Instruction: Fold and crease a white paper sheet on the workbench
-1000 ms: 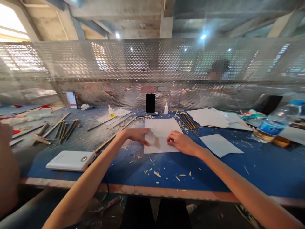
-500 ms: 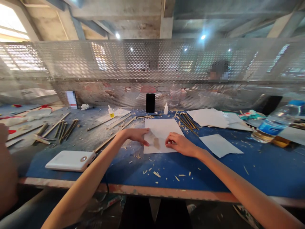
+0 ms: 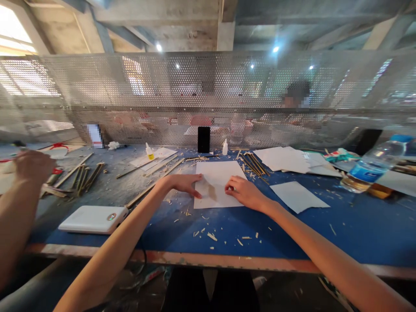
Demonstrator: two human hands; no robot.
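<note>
A white sheet of paper lies flat on the blue table, with a faint shadow or mark near its middle. My left hand rests at the sheet's left edge, thumb and fingers spread apart. At the right part of the sheet, my right hand has its fingertips curled together in a pinch; whatever they hold, if anything, is too small to make out.
A white power bank is at left, beside a co-worker's arm. Behind stand glue bottles and a black phone. Wooden sticks, paper sheets and a water bottle lie at right; shavings are scattered about.
The co-worker's hand at the left has come further into view over the table. My hands hold nearly the same pose on the sheet; the whole view has shifted slightly.
</note>
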